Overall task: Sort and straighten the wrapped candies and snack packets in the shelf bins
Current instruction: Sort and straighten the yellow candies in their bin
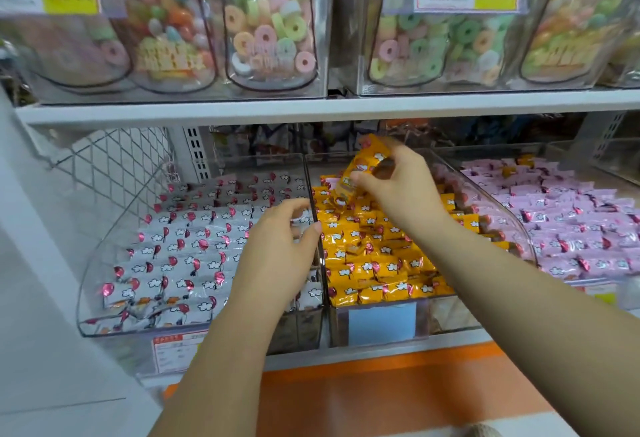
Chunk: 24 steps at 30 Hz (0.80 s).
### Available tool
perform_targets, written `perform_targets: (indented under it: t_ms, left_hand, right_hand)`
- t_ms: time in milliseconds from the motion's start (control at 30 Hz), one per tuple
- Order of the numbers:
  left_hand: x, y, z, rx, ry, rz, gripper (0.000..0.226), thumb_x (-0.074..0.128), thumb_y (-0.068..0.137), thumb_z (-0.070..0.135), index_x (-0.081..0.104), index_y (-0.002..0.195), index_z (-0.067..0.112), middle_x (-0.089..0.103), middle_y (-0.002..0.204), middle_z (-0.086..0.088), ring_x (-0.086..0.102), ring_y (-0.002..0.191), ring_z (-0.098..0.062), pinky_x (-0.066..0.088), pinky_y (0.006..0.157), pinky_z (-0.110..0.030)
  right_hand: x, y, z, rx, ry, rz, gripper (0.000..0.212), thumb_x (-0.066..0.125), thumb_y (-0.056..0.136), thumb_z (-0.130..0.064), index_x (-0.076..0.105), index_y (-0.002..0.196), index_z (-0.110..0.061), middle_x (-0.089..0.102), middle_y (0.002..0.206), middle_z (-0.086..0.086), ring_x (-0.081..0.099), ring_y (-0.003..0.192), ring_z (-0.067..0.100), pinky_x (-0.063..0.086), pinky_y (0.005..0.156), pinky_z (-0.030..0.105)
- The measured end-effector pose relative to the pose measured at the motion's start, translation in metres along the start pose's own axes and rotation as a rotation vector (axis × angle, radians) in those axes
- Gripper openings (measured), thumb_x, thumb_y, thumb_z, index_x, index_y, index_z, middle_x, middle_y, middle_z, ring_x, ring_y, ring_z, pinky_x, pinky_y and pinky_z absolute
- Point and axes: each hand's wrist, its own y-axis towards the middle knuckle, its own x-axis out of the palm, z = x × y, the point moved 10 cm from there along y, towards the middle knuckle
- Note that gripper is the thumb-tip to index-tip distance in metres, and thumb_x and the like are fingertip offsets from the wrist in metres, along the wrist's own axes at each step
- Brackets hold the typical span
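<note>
**Q:** Which step is in hand?

**A:** Sorting, by my reading. The right hand (398, 190) has its fingers clamped on a small stack of orange foil-wrapped candies (358, 173), raised above the middle clear plastic bin (446, 318) of matching pieces.

**Q:** What does the next move call for?

**A:** Probably laying the stack flat, in rows. The left hand (280, 246) hovers at the clear divider wall (313, 206), fingers loosely curled, holding nothing. The wrappers look glossy and crinkled.

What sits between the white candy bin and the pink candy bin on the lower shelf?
The orange candy bin, seen in the head view; the right hand holds a few orange packets above it.
</note>
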Motion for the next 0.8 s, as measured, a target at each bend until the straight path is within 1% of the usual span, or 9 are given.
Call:
perform_targets:
  t_ms: [100, 133, 233, 300, 433, 600, 633, 700, 800]
  left_hand:
    - [0.002, 0.008, -0.002, -0.026, -0.002, -0.027, 0.039, 0.051, 0.096, 0.028, 0.046, 0.134, 0.028, 0.053, 0.128, 0.012, 0.051, 0.087, 0.0, 0.042, 0.051, -0.004]
    - [0.003, 0.011, -0.001, -0.025, 0.002, -0.033, 0.038, 0.05, 0.096, 0.028, 0.047, 0.134, 0.028, 0.054, 0.126, 0.012, 0.051, 0.085, 0.0, 0.041, 0.048, -0.002]
    - [0.005, 0.013, -0.001, -0.017, 0.015, -0.039, 0.035, 0.05, 0.097, 0.028, 0.049, 0.132, 0.03, 0.056, 0.124, 0.014, 0.051, 0.091, 0.0, 0.038, 0.058, -0.004]
    - [0.006, 0.013, -0.001, -0.003, 0.025, -0.033, 0.035, 0.049, 0.097, 0.028, 0.049, 0.131, 0.03, 0.056, 0.123, 0.014, 0.054, 0.095, -0.002, 0.041, 0.071, -0.014]
    - [0.007, 0.014, -0.001, 0.01, 0.045, -0.018, 0.033, 0.048, 0.096, 0.029, 0.051, 0.129, 0.032, 0.057, 0.119, 0.015, 0.057, 0.089, -0.003, 0.051, 0.075, -0.026]
    - [0.008, 0.014, -0.001, 0.011, 0.04, -0.012, 0.033, 0.048, 0.096, 0.029, 0.051, 0.129, 0.032, 0.057, 0.121, 0.015, 0.055, 0.091, 0.002, 0.046, 0.074, -0.016]
    - [0.009, 0.014, -0.001, 0.012, 0.045, -0.012, 0.033, 0.048, 0.096, 0.029, 0.051, 0.129, 0.032, 0.057, 0.122, 0.015, 0.054, 0.09, 0.003, 0.043, 0.072, -0.012]
    - [0.009, 0.015, 0.0, 0.013, 0.053, -0.011, 0.033, 0.048, 0.096, 0.028, 0.051, 0.129, 0.032, 0.057, 0.122, 0.015, 0.052, 0.088, 0.004, 0.038, 0.07, -0.007]
    - [0.008, 0.014, 0.001, 0.013, 0.052, -0.004, 0.033, 0.049, 0.096, 0.028, 0.052, 0.129, 0.032, 0.058, 0.12, 0.015, 0.056, 0.089, 0.001, 0.049, 0.076, -0.017]
  right_hand:
    - [0.018, 0.014, 0.005, -0.019, 0.002, 0.04, 0.048, 0.071, 0.081, -0.019, 0.054, 0.126, -0.017, 0.057, 0.1, -0.006, 0.055, 0.091, 0.01, 0.043, 0.08, 0.018]
    - [0.024, 0.019, 0.009, -0.009, 0.012, 0.054, 0.05, 0.071, 0.081, -0.018, 0.053, 0.127, -0.017, 0.057, 0.106, -0.005, 0.055, 0.098, 0.011, 0.039, 0.081, 0.014]
    - [0.039, 0.034, 0.02, 0.012, -0.047, 0.067, 0.049, 0.067, 0.085, -0.018, 0.049, 0.13, -0.016, 0.055, 0.127, 0.003, 0.05, 0.118, 0.018, 0.03, 0.084, 0.01]
    - [0.048, 0.044, 0.022, 0.005, -0.124, 0.045, 0.046, 0.063, 0.088, -0.018, 0.048, 0.131, -0.016, 0.054, 0.13, 0.004, 0.05, 0.119, 0.019, 0.031, 0.084, 0.013]
    - [0.061, 0.062, 0.029, 0.034, -0.154, -0.013, 0.045, 0.059, 0.091, -0.018, 0.043, 0.133, -0.019, 0.052, 0.131, 0.002, 0.052, 0.114, 0.016, 0.035, 0.082, 0.016]
    - [0.079, 0.075, 0.04, 0.007, -0.223, -0.112, 0.042, 0.054, 0.094, -0.018, 0.041, 0.134, -0.017, 0.049, 0.131, 0.004, 0.05, 0.102, 0.012, 0.035, 0.066, 0.002]
    - [0.084, 0.077, 0.042, -0.008, -0.237, -0.135, 0.042, 0.053, 0.094, -0.018, 0.041, 0.134, -0.016, 0.049, 0.132, 0.005, 0.049, 0.105, 0.012, 0.035, 0.071, 0.001]
    - [0.095, 0.08, 0.043, -0.039, -0.276, -0.179, 0.042, 0.052, 0.095, -0.018, 0.041, 0.135, -0.015, 0.045, 0.136, 0.007, 0.045, 0.122, 0.02, 0.035, 0.094, 0.017]
    - [0.109, 0.081, 0.043, -0.089, -0.352, -0.207, 0.043, 0.052, 0.094, -0.013, 0.041, 0.136, -0.013, 0.041, 0.139, 0.01, 0.042, 0.127, 0.025, 0.034, 0.102, 0.029]
